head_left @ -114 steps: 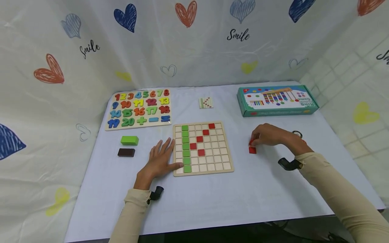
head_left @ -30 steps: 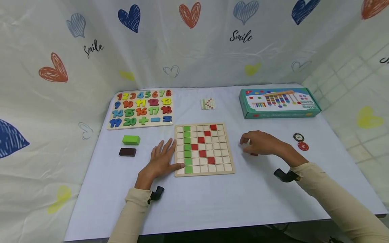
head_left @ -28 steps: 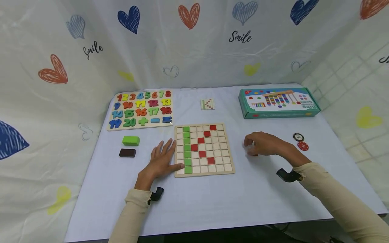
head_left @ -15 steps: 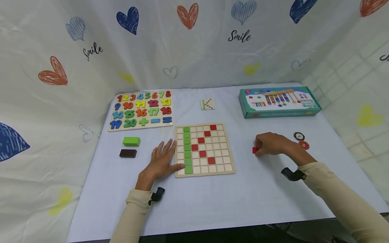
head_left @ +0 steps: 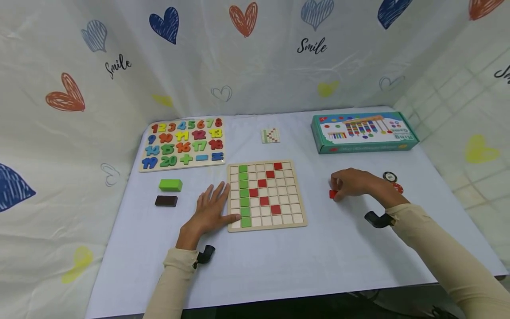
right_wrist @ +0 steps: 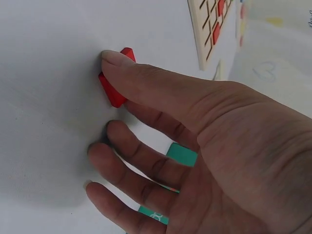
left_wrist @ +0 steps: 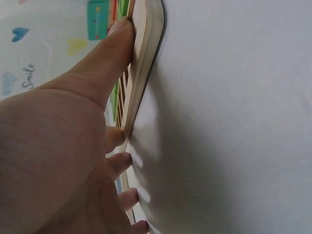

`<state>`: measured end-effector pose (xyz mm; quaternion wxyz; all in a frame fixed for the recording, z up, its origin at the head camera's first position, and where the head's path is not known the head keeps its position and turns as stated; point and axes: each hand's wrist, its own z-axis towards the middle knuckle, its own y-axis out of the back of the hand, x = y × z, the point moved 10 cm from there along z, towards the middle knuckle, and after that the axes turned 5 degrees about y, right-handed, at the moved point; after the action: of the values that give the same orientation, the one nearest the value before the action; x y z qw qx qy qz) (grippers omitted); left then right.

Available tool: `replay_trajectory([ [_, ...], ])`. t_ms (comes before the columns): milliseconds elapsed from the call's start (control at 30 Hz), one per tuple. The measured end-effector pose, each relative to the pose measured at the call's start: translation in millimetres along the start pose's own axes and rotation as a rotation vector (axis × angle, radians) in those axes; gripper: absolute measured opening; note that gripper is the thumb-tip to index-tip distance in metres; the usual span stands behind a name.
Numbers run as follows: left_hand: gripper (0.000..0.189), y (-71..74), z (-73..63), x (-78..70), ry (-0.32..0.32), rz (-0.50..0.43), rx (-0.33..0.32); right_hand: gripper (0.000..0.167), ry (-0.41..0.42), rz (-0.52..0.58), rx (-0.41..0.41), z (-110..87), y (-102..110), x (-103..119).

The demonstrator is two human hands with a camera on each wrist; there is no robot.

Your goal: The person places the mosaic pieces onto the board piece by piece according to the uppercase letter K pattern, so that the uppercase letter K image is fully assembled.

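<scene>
My left hand (head_left: 210, 210) rests at the left edge of a square wooden grid board (head_left: 279, 226), fingers straight and spread, its thumb lying over the lower left corner. In the left wrist view, that thumb (left_wrist: 97, 63) lies on the board's rim (left_wrist: 144, 53). Green tiles (head_left: 244, 192) fill one column of the board, and several red tiles (head_left: 264, 201) stand in diagonal steps. Right of the board, my right hand (head_left: 352, 182) pinches a small red tile (right_wrist: 112, 92) at the tabletop. Its thumb (right_wrist: 151, 85) covers part of the tile; the other fingers are loosely bent.
A number puzzle board (head_left: 181, 144) stands back left, above a green block (head_left: 170, 185) and a dark brown block (head_left: 165, 201). A small pattern card (head_left: 270, 135) lies behind the grid. Back right sits a green box (head_left: 364, 133). Round chips (head_left: 390, 177) lie beyond my right wrist.
Another red tile now sits in the board's lower rows. My right hand has drawn back rightward from beside the board to the loose red tile. The left hand stays put.
</scene>
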<state>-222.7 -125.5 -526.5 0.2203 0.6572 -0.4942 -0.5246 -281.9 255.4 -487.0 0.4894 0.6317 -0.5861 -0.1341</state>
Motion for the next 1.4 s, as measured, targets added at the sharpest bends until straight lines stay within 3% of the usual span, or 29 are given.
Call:
replay_trajectory([
  [433,0.112,3.2,-1.3,-0.9,-0.008,-0.013,-0.020,0.031,0.003,0.007,0.020,8.2,-0.9,-2.0],
  [867,0.112,-0.1,-0.1,-0.8,0.000,0.003,-0.011,0.019,0.105,0.064,-0.068,-2.0,2.0,9.5],
  [1000,0.112,0.7,-0.6,-0.4,-0.001,0.007,-0.012,0.015,0.150,0.106,-0.096,-1.3,4.7,27.7],
  [1133,0.112,1.8,-0.5,0.2,-0.010,0.000,-0.022,0.013,0.233,0.188,-0.105,5.1,-0.6,60.5],
  [1267,0.112,2.6,-0.6,0.7,-0.010,0.000,-0.029,0.014,0.329,0.290,-0.024,15.3,-20.5,96.3],
  [1400,0.111,2.6,-0.4,-1.4,-0.011,0.012,-0.016,0.015,0.380,0.324,0.047,23.7,-40.7,117.0],
])
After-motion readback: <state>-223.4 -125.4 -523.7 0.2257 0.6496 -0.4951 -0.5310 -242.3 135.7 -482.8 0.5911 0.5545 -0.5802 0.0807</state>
